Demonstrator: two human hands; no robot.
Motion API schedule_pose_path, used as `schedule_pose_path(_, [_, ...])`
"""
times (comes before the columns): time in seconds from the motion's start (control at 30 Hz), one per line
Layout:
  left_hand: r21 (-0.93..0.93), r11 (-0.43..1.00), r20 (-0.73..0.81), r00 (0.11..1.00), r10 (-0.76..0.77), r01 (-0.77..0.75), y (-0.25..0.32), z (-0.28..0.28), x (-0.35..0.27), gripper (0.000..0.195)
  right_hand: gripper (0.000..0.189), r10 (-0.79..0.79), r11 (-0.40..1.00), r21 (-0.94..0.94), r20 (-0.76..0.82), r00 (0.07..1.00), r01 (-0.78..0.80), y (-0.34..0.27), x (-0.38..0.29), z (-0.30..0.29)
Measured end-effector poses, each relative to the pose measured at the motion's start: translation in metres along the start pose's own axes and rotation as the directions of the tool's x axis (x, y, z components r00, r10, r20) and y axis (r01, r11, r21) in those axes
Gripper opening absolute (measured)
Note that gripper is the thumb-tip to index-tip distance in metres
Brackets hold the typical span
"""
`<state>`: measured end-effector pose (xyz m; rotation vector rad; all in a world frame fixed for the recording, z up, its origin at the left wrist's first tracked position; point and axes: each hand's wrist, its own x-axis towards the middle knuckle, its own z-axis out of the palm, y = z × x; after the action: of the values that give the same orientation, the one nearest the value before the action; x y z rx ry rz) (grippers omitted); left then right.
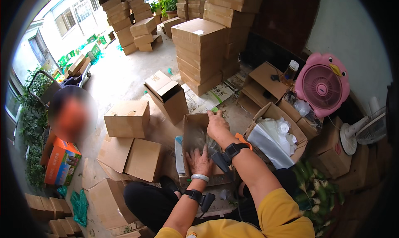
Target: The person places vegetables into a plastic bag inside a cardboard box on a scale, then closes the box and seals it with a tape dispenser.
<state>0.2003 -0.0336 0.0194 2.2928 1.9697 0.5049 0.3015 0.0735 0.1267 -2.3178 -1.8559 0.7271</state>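
Note:
An open cardboard box (195, 121) stands between my knees, with a clear plastic bag or lining (197, 136) inside it. My left hand (198, 160) lies in the box, palm down with fingers spread, against the plastic. What is under the palm is hidden. At the box's far rim, my right hand (217, 125) has its fingers bent; whether it pinches the rim, the plastic or nothing is unclear. To the right, another carton (300, 144) holds clear plastic bags (274, 133). Long green radishes (314, 194) are heaped beside my right leg.
Closed cartons (127, 118) and an open-flapped carton (165, 94) stand ahead and left. Tall carton stacks (199, 51) rise behind. A pink fan (322, 85) and a white fan (349, 138) are at right. Near an orange printed box (62, 163) is a blurred shape, possibly a person.

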Motion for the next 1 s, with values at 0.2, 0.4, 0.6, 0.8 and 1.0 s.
schedule_pose_path(0.2, [-0.119,0.988,0.159,0.984,-0.076,0.096,0.007,-0.011,0.001,0.08,0.053,-0.089,0.996,0.006,-0.054,0.995,0.089,0.01,-0.002,0.008])
schedule_pose_path(0.4, [0.004,0.999,0.088,0.996,-0.035,0.035,0.01,-0.008,0.018,0.097,0.032,-0.191,0.93,-0.308,0.057,0.98,0.199,0.011,-0.002,0.027])
schedule_pose_path(0.6, [0.014,0.999,0.364,0.931,0.03,-0.038,0.012,-0.019,0.045,0.102,0.028,-0.282,0.852,-0.432,0.096,0.954,0.296,0.017,0.0,0.039])
schedule_pose_path(0.8, [-0.036,0.999,0.485,0.874,0.037,-0.022,0.004,-0.015,0.05,0.101,0.021,-0.376,0.845,0.179,-0.47,0.799,0.503,0.043,-0.01,0.034])
schedule_pose_path(1.0, [-0.087,0.996,0.51,0.859,0.052,-0.009,0.003,-0.009,0.052,0.104,0.018,-0.1,0.852,0.342,-0.638,0.763,0.397,0.102,-0.029,0.077])
